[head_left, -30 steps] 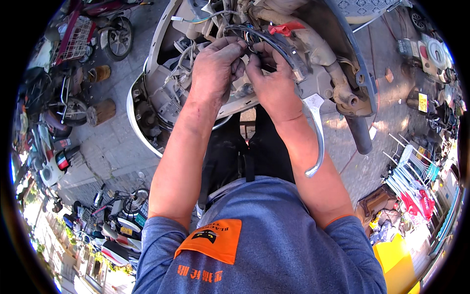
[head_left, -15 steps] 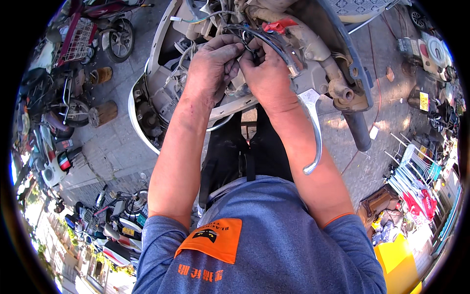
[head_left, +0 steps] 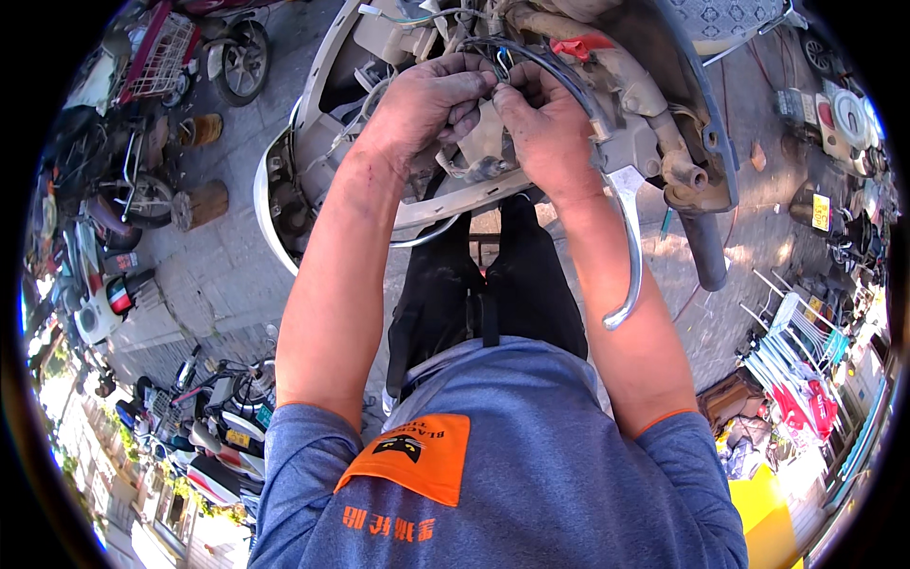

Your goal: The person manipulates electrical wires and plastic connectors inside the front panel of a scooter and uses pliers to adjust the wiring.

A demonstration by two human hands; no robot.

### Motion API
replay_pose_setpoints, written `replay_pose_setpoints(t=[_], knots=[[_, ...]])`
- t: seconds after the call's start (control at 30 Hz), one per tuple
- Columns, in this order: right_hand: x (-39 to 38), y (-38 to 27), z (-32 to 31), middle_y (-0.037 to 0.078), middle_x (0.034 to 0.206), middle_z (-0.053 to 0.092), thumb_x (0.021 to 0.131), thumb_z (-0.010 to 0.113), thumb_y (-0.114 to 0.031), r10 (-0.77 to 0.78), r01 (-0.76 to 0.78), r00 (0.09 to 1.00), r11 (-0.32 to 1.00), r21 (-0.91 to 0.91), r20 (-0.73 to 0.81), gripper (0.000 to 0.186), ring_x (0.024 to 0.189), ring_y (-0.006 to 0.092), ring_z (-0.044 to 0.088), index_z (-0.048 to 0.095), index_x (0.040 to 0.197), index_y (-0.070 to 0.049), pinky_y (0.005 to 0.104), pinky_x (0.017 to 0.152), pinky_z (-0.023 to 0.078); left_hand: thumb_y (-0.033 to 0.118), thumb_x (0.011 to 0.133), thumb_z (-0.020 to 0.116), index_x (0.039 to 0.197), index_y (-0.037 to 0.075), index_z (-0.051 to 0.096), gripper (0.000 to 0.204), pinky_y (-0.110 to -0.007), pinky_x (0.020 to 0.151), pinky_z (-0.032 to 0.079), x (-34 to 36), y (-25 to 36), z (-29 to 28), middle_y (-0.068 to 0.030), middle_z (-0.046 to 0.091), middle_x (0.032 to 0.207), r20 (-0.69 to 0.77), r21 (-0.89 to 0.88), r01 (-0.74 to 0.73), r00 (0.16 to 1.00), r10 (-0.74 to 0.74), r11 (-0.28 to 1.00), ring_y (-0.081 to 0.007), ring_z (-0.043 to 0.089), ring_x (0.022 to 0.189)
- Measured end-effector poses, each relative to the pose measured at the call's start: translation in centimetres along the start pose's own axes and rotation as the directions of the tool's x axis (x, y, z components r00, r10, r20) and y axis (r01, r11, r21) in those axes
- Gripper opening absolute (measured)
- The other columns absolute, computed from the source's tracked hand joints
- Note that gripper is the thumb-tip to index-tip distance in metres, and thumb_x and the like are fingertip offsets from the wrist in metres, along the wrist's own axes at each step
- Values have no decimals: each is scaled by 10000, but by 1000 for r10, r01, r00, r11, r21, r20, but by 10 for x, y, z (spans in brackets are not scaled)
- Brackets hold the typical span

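Over the opened front of a scooter, my two hands meet fingertip to fingertip at thin electrical wires (head_left: 503,63), some dark, some blue and pale. My left hand (head_left: 438,102) is closed, thumb and forefinger pinching at the wires. My right hand (head_left: 548,119) is closed too, its thumb against the same spot; the exact joint between them is hidden. Just past the right hand runs a black cable (head_left: 555,68). A silver brake lever (head_left: 627,248) hangs above my right forearm, with a black handlebar grip (head_left: 702,251) farther right.
The grey scooter panel (head_left: 455,208) curves under my wrists. Dusty handlebar tubing (head_left: 637,90) crosses behind, beside a red wrapping (head_left: 581,45). Wooden stumps (head_left: 200,206) and parked two-wheelers (head_left: 239,63) stand left. To the right are a white rack (head_left: 791,332) and a yellow sheet (head_left: 763,517).
Both hands and the scooter front sit slightly farther right in view. The right hand has turned a little, so blue and pale wires now show between the hands. Both hands remain closed.
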State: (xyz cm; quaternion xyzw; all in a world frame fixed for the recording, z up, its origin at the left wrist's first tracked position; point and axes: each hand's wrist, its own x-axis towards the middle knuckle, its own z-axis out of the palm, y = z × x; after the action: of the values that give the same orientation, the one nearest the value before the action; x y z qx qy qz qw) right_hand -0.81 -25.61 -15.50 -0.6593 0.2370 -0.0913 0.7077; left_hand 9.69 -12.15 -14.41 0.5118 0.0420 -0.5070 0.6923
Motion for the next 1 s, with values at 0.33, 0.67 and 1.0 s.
replay_pose_setpoints(t=[0.33, 0.67, 1.0], knots=[[0, 6, -6, -36, 913, 648, 1052, 653, -65, -80, 79, 996, 996, 31, 33, 32, 829, 37, 563, 680, 1060, -51, 233, 758, 482, 139, 1074, 614, 1152, 19, 672, 155, -220, 522, 305, -4, 5, 15, 67, 478, 723, -56, 1, -3, 998, 3, 1000, -54, 432, 599], [4, 31, -16, 9, 965, 699, 1100, 631, -83, -69, 65, 997, 994, 87, 44, 65, 883, 72, 614, 662, 1141, -42, 261, 827, 514, 201, 1093, 600, 962, 95, 617, 170, -253, 535, 293, 3, 4, 8, 71, 399, 638, -108, -53, 66, 992, -71, 996, -82, 405, 577], [2, 32, -22, 61, 1064, 743, 1099, 639, -78, -21, 6, 995, 987, 158, 96, 163, 980, 108, 679, 643, 1256, -35, 291, 912, 559, 149, 1044, 678, 1035, 64, 686, 86, -229, 546, 310, 1, -3, 7, 67, 520, 709, -52, 78, -28, 998, 32, 997, -59, 459, 596]])
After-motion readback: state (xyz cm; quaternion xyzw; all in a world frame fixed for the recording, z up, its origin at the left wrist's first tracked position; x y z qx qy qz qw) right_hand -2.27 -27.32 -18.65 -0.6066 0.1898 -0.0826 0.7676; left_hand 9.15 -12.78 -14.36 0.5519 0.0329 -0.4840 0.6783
